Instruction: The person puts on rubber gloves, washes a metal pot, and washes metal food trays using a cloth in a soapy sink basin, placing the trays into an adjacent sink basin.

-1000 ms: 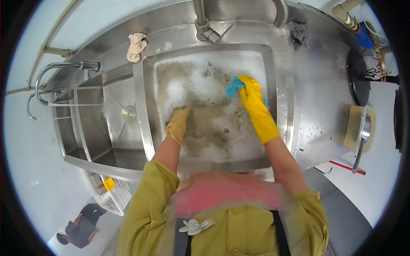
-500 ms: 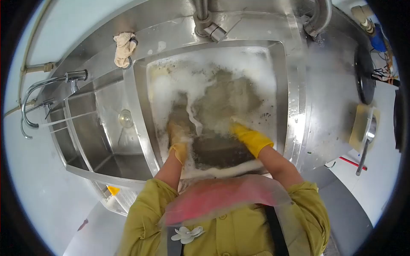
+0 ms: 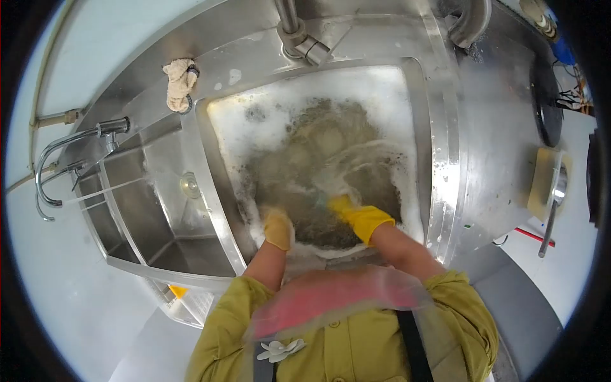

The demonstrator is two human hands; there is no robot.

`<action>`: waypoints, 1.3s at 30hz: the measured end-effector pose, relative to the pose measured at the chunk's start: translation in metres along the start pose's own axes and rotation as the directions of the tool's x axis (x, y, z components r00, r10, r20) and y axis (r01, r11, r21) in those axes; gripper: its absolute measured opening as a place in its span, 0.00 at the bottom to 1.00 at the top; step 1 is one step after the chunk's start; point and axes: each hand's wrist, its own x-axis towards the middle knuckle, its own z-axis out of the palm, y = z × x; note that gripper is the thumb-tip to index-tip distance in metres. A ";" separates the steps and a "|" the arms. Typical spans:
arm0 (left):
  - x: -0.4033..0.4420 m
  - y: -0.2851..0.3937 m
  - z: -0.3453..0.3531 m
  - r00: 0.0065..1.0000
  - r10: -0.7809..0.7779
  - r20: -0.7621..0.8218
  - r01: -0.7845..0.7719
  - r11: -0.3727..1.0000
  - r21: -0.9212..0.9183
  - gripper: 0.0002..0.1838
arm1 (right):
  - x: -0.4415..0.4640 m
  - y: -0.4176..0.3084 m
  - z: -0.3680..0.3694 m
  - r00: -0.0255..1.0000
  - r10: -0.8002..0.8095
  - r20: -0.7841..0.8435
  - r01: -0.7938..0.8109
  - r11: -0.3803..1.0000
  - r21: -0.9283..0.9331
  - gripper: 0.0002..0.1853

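Murky, foamy water (image 3: 305, 146) fills the steel sink basin (image 3: 417, 127) in front of me. My left hand (image 3: 278, 229), in a pale yellow glove, dips into the water at the lower left of the basin; its fingers are hidden. In a bright yellow glove, my right hand (image 3: 356, 216) reaches into the water near the lower middle, its fingers sunk and blurred. A faint bluish patch, perhaps the cloth, shows under the water by its fingertips. Pale round shapes show dimly below the surface farther back.
Behind the basin stands a faucet (image 3: 309, 48). A beige cloth (image 3: 181, 84) lies on the rim at the left. Water runs from a curved tap (image 3: 48, 165) over the left sinks (image 3: 184, 235). At the right are a yellowish container (image 3: 541, 181), a ladle (image 3: 557, 191) and a black round lid (image 3: 545, 105).
My right hand, with the blue cloth, has come down from the upper right of the basin into the water nearer me. My left hand has moved slightly nearer me. The foam has parted around the middle.
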 end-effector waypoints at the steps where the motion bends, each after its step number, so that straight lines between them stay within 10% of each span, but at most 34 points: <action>1: -0.004 0.000 0.000 1.000 -0.001 -0.013 -0.001 0.995 -0.095 0.16 | -0.014 0.014 -0.012 0.995 -0.055 0.078 0.065 0.988 -0.143 0.27; 5: -0.020 0.003 0.005 0.997 0.011 -0.078 -0.045 0.889 -0.456 0.18 | -0.010 0.008 -0.079 0.912 0.137 0.388 0.135 0.790 -0.598 0.30; 9: -0.024 0.021 -0.004 0.987 0.055 -0.148 -0.139 0.747 -0.650 0.20 | 0.012 0.001 -0.067 0.940 0.334 -0.066 -0.330 0.942 0.068 0.34; 12: -0.022 0.033 -0.033 0.972 0.070 -0.223 -0.218 0.610 -0.762 0.21 | 0.066 0.007 -0.010 0.939 0.105 -0.328 -0.139 0.987 -0.083 0.33; 18: -0.010 0.022 -0.023 0.967 0.050 -0.249 -0.253 0.265 -0.930 0.22 | 0.056 -0.016 -0.004 0.980 -0.067 -0.186 0.055 0.996 -0.070 0.30; 21: -0.067 0.039 -0.150 0.918 -0.131 0.374 0.136 -0.782 -0.608 0.26 | 0.050 -0.005 -0.033 0.964 -0.060 -0.258 0.069 0.997 0.027 0.28; 26: -0.075 0.027 -0.156 0.983 -0.049 0.174 0.103 -0.638 -0.763 0.23 | 0.072 -0.009 -0.072 0.846 -0.012 -0.533 0.207 0.929 0.307 0.26; 30: -0.095 0.018 -0.200 0.964 -0.115 0.240 0.213 -0.208 -0.955 0.25 | 0.078 -0.079 -0.074 0.742 -0.426 -0.518 0.589 0.783 0.201 0.33; 31: -0.093 0.022 -0.194 0.980 -0.149 0.132 0.095 -0.231 -0.968 0.25 | 0.064 -0.120 -0.088 0.665 -0.570 -0.483 0.583 0.800 -0.141 0.35; 33: -0.086 0.042 -0.171 0.972 -0.222 -0.083 -0.139 -0.253 -0.958 0.26 | 0.084 -0.153 -0.061 0.644 -0.699 -0.312 0.697 0.704 -0.138 0.36; 39: -0.101 0.066 -0.160 0.954 -0.176 0.241 0.031 -0.744 -0.667 0.27 | 0.194 -0.097 -0.072 0.675 -0.609 -0.417 0.650 0.758 -0.054 0.35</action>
